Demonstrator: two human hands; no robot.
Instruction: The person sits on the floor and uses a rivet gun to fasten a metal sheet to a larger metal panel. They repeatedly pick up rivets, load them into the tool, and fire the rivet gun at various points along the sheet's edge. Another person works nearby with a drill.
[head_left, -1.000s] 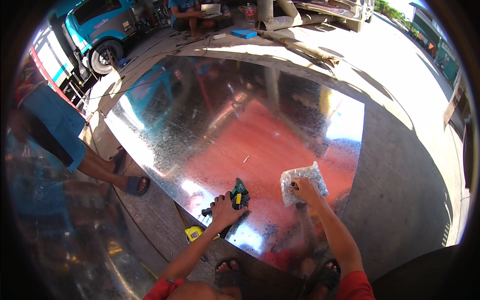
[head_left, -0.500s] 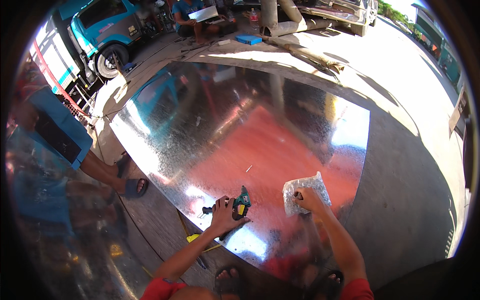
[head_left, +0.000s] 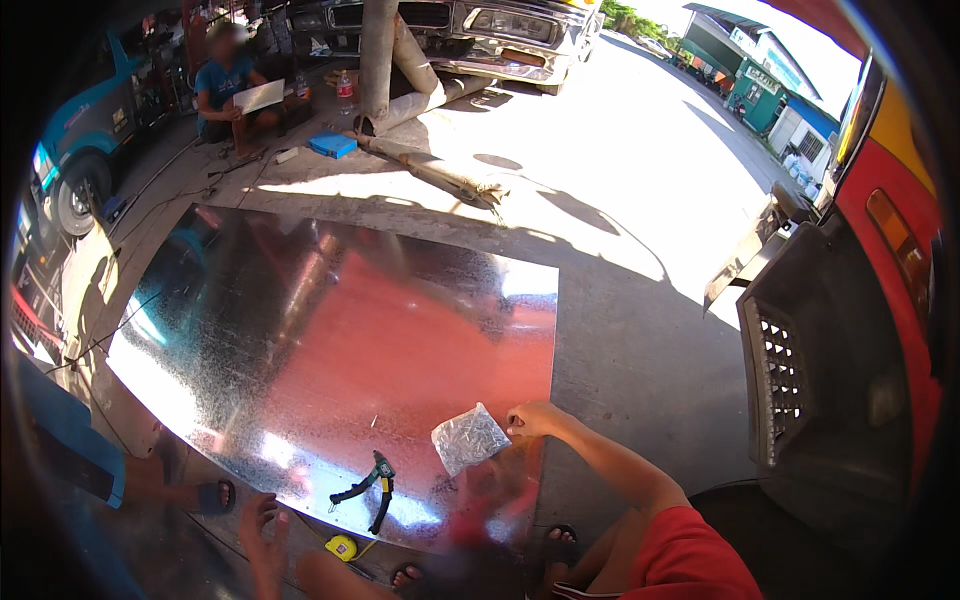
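Note:
My right hand (head_left: 535, 420) is at the right edge of a clear plastic bag (head_left: 470, 440) of small silvery pieces, its fingertips pinched together. What they hold, if anything, is too small to make out. My left hand (head_left: 262, 533) is held off the near left edge of the shiny metal sheet (head_left: 330, 260), fingers apart and loosely bent, with nothing in it. A hand riveter (head_left: 380, 468) with a teal head and black handles lies on the sheet, its handles spread. Farther in, a small silvery pin (head_left: 375, 421) rests on the metal.
A yellow tape measure (head_left: 341, 547) lies by the sheet's near edge. At left stands a person in blue (head_left: 70, 430); another person (head_left: 225, 90) sits at the back with a pale panel. Metal pipes (head_left: 376, 70) and a blue case (head_left: 332, 146) lie beyond. A red vehicle (head_left: 900, 290) flanks the right.
My left hand has let go of the riveter and drawn back left. The right hand has moved from the bag's middle to its right edge. The view has swung right.

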